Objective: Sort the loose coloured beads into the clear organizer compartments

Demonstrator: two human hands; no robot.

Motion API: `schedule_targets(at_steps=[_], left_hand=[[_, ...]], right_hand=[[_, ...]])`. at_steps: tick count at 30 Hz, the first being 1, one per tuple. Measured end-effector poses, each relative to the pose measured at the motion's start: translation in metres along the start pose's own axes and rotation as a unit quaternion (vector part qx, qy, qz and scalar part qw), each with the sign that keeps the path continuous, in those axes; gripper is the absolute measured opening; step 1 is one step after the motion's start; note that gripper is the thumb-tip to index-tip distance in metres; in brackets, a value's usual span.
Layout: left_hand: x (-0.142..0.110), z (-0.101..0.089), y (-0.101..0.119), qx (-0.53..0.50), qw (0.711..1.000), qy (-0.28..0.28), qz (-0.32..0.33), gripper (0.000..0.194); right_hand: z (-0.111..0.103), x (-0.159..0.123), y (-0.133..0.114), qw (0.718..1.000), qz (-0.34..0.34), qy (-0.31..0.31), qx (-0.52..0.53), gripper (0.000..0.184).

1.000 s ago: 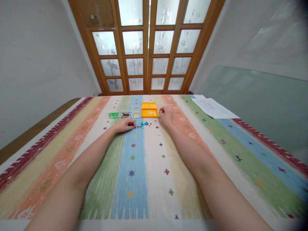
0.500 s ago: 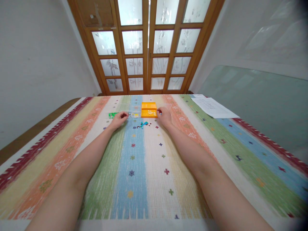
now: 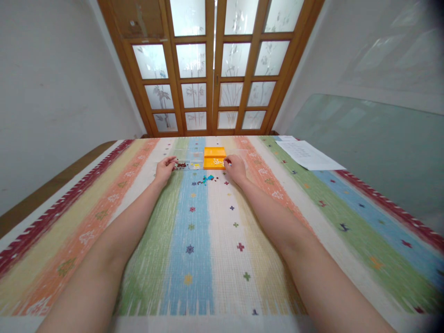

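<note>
My left hand [image 3: 164, 167] rests far out on the striped cloth [image 3: 208, 240] with its fingers pinched together at the left end of a clear divided box [image 3: 189, 164]; it covers the green compartment, and whatever it pinches is too small to name. My right hand [image 3: 235, 167] lies curled beside the right edge of the orange tray [image 3: 214, 158], fingertips touching the rim; what it holds, if anything, is hidden. Between both hands lies a small scatter of blue and dark red beads [image 3: 207, 178].
A white sheet of paper [image 3: 305, 155] lies at the far right of the table. A glass pane [image 3: 374, 148] leans along the right wall. Wooden doors with frosted panels [image 3: 211, 69] stand behind the table's far edge.
My left hand lifted from the loose beads and moved up and left to the clear box, now covering its green compartment. My right hand edged slightly left, towards the orange tray.
</note>
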State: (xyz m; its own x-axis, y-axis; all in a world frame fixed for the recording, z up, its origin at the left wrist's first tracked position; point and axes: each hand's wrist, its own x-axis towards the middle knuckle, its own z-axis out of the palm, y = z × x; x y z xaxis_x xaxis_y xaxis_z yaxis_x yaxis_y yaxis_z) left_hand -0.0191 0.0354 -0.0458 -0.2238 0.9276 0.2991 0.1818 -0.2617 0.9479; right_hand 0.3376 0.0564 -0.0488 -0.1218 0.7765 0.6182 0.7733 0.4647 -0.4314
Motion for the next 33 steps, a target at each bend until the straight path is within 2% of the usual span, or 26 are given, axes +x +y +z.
schedule_targets(at_steps=[2, 4, 7, 10, 14, 16, 18, 24, 26, 29, 33], left_hand=[[0.000, 0.002, -0.002, 0.011, 1.000, -0.007, 0.015, 0.045], [-0.002, 0.004, -0.001, 0.062, 0.997, -0.024, 0.038, 0.041], [-0.009, 0.009, 0.004, 0.164, 0.978, -0.095, 0.092, 0.029], [-0.021, 0.017, 0.015, 0.235, 0.939, -0.198, 0.155, 0.025], [-0.036, 0.028, 0.035, 0.279, 0.875, -0.329, 0.221, 0.022], [-0.041, 0.032, 0.043, 0.285, 0.846, -0.377, 0.247, 0.019], [-0.043, 0.034, 0.049, 0.285, 0.830, -0.402, 0.264, 0.017], [-0.045, 0.034, 0.053, 0.280, 0.826, -0.411, 0.266, 0.014], [-0.045, 0.035, 0.051, 0.279, 0.833, -0.406, 0.252, 0.015], [-0.044, 0.034, 0.044, 0.267, 0.869, -0.361, 0.207, 0.015], [-0.034, 0.029, 0.029, 0.223, 0.925, -0.259, 0.164, 0.012]], right_hand=[[0.000, 0.000, 0.000, 1.000, -0.004, -0.003, 0.001, 0.015], [0.001, -0.001, -0.001, 1.000, -0.008, -0.004, 0.002, 0.014], [0.002, -0.001, -0.001, 1.000, -0.015, -0.006, 0.006, 0.014], [0.002, -0.001, 0.000, 1.000, -0.022, -0.010, 0.008, 0.013], [0.002, 0.000, -0.001, 1.000, -0.023, -0.017, 0.008, 0.013], [0.002, -0.001, -0.002, 0.999, -0.023, -0.021, 0.007, 0.013], [0.001, -0.001, -0.003, 0.999, -0.023, -0.025, 0.007, 0.013], [0.003, -0.001, -0.002, 0.999, -0.031, -0.024, 0.004, 0.011], [0.004, -0.001, -0.001, 0.999, -0.033, -0.026, 0.002, 0.010], [0.005, -0.001, -0.001, 0.999, -0.031, -0.032, -0.003, 0.011], [0.004, -0.001, -0.004, 0.999, -0.030, -0.034, -0.005, 0.011]])
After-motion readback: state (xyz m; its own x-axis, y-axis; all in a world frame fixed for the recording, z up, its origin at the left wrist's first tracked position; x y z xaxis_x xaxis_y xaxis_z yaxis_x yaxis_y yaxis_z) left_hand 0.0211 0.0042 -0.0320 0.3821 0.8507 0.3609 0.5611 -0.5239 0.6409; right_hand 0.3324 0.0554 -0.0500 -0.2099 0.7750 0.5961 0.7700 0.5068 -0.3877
